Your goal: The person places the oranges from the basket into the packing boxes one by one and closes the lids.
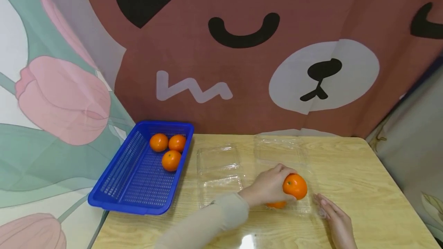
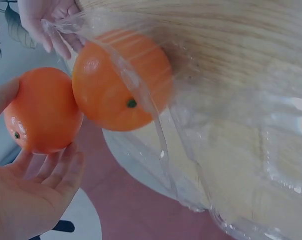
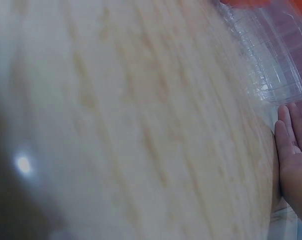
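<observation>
My left hand (image 1: 271, 185) grips an orange (image 1: 295, 186), thumb on one side and fingers spread under the other in the left wrist view. Just below it, a second orange (image 2: 123, 80) sits inside a clear plastic clamshell box (image 1: 304, 207), partly covered by my hand in the head view. The box's lid (image 1: 280, 151) lies folded back toward the wall. At the box's right side is my right hand (image 1: 335, 218), its fingers fairly straight and right at the clear edge. The right wrist view shows that hand (image 3: 298, 155) beside the box wall.
A blue plastic basket (image 1: 129, 206) with three oranges (image 1: 171, 160) stands at the table's left. Between it and my left hand lies another opened clear box (image 1: 219, 160). A printed bear curtain (image 1: 242, 114) hangs along the back edge of the wooden table (image 1: 373, 195).
</observation>
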The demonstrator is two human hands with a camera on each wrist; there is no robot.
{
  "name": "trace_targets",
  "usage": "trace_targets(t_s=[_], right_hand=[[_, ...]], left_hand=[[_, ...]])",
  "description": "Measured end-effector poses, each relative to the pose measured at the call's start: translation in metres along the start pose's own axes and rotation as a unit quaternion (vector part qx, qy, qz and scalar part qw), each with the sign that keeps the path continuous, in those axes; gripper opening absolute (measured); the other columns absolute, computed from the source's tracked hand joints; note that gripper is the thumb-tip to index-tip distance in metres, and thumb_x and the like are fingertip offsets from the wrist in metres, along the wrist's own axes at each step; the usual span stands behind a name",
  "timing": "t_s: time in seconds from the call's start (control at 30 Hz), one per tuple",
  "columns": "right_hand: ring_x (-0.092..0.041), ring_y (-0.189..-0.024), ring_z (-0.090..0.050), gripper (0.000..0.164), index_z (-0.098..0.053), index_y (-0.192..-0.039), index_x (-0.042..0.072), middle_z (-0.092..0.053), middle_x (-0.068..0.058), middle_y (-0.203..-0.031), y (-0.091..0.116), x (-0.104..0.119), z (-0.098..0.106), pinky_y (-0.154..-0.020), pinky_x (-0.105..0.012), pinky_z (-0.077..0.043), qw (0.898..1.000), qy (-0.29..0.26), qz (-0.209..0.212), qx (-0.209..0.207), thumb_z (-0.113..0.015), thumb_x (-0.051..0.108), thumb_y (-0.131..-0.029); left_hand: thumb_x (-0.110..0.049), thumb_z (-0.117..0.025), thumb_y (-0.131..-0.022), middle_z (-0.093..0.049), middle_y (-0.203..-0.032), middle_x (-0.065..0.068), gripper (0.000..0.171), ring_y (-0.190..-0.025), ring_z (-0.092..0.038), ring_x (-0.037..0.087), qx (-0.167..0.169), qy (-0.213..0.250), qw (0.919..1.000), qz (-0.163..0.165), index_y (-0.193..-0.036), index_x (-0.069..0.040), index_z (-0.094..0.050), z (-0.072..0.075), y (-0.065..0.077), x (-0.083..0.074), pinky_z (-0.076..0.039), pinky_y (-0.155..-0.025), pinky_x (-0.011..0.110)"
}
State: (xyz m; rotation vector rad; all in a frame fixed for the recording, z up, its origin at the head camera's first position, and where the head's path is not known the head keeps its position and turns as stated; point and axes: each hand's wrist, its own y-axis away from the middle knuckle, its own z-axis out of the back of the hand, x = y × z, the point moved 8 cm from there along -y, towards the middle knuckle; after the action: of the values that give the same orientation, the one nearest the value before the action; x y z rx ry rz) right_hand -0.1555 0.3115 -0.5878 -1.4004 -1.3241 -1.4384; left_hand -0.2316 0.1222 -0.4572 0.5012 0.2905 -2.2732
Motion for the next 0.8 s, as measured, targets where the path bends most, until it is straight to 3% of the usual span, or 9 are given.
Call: trace_targets(t_s=[0.17, 0.37, 0.8], right_hand=[[0.002, -0.105, -0.056, 0.052, -0.04, -0.137, -0.001, -0.063, 0.011, -0.114, 0.001, -0.001, 0.001, -0.085, -0.011, -0.042, 1.0, -0.021, 0.005, -0.004, -0.054, 0.027, -0.094], [0.006, -0.103, -0.056, 0.056, -0.04, -0.138, 0.001, -0.063, 0.015, -0.113, 0.0, -0.002, 0.002, -0.083, -0.009, -0.042, 1.0, -0.004, -0.017, -0.01, -0.055, 0.032, -0.093], [0.009, -0.102, -0.054, 0.063, -0.036, -0.141, 0.003, -0.06, 0.02, -0.115, -0.002, -0.004, 0.003, -0.077, -0.006, -0.039, 0.998, 0.029, -0.051, -0.009, -0.054, 0.039, -0.092]], left_hand=[[-0.052, -0.075, -0.07, -0.048, -0.115, -0.013, 0.07, -0.095, -0.051, 0.001, 0.004, -0.005, 1.0, -0.003, -0.13, -0.033, -0.046, -0.011, -0.007, -0.004, -0.043, -0.077, 0.021], [-0.054, -0.074, -0.07, -0.049, -0.113, -0.014, 0.067, -0.093, -0.05, 0.0, 0.021, -0.026, 0.9995, -0.002, -0.129, -0.036, -0.047, -0.024, -0.012, -0.007, -0.041, -0.076, 0.02], [-0.054, -0.072, -0.072, -0.049, -0.121, -0.017, 0.068, -0.104, -0.05, 0.001, 0.041, -0.058, 0.9975, -0.003, -0.132, -0.038, -0.044, -0.043, -0.018, -0.009, -0.038, -0.088, 0.023]])
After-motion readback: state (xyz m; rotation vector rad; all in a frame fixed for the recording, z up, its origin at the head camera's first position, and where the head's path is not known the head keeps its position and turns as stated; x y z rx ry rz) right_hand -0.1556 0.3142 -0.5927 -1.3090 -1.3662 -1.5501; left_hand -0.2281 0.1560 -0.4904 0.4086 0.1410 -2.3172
